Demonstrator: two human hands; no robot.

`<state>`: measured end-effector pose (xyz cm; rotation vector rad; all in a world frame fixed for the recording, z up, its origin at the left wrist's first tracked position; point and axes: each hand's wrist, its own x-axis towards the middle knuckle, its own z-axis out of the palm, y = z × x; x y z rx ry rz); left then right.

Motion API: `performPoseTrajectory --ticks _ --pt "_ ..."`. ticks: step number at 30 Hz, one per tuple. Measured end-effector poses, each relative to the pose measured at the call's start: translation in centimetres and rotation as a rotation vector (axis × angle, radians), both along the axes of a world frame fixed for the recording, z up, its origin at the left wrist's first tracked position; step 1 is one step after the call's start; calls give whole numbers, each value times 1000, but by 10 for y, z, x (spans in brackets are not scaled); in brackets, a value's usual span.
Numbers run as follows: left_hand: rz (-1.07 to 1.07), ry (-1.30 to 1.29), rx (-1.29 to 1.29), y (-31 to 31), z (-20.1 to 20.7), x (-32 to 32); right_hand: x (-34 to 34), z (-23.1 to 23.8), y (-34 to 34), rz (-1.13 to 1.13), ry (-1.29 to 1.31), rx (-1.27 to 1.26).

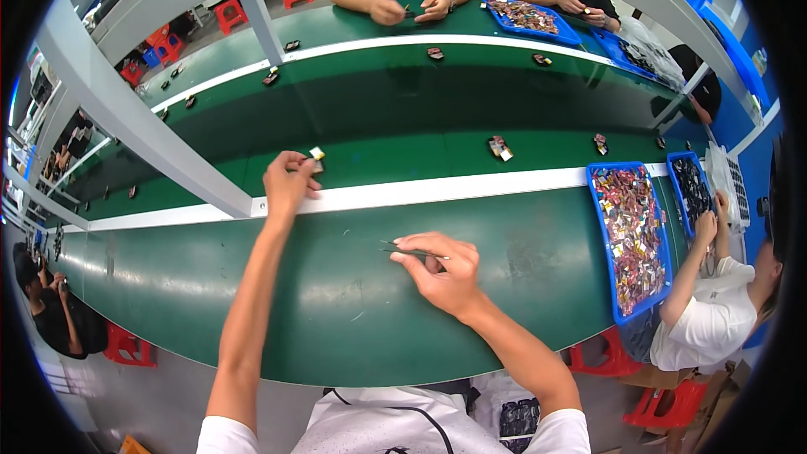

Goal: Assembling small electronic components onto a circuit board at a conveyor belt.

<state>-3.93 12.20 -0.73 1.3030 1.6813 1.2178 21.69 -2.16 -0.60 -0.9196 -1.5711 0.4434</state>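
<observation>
My left hand [288,183] reaches over the white rail to the near edge of the green belt. Its fingertips are closed on a small dark part with a white and yellow label [317,153]; the fingers hide some of it. Farther right and nearer to me, my right hand [441,273] is above the green worktop [361,311]. Thin metal tweezers [388,250] are pinched in its fingers, tips pointing left and slightly apart. Nothing shows between the tips.
Labelled parts [500,148] lie spaced along the belt [403,155]. At right, a blue tray [618,317] holds many small colourful pieces, beside a tray of black parts [693,189]. A slanted grey post [160,109] stands left. Co-workers sit right, left and across.
</observation>
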Motion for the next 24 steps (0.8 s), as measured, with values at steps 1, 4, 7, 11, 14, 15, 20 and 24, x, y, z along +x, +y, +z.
performPoseTrajectory --ticks 1,4,7,11,14,15,20,24 --pt "38 341 92 19 -14 -35 -4 2 -1 28 -14 11" --pt "192 929 32 30 9 -22 -2 -4 2 10 -32 33" --pt "110 918 243 44 20 8 -6 -10 2 26 -25 50" --pt "-524 367 66 68 50 101 -6 -15 1 56 -35 65" --pt "-768 282 9 84 52 170 -4 -16 -1 37 -48 50" --pt "-794 284 -8 89 52 188 -4 -16 -1 25 -49 33" --pt "-853 356 -64 106 40 247 -5 -17 0 43 -42 23" --pt "-911 565 -176 106 41 268 0 -16 1 40 -45 31"
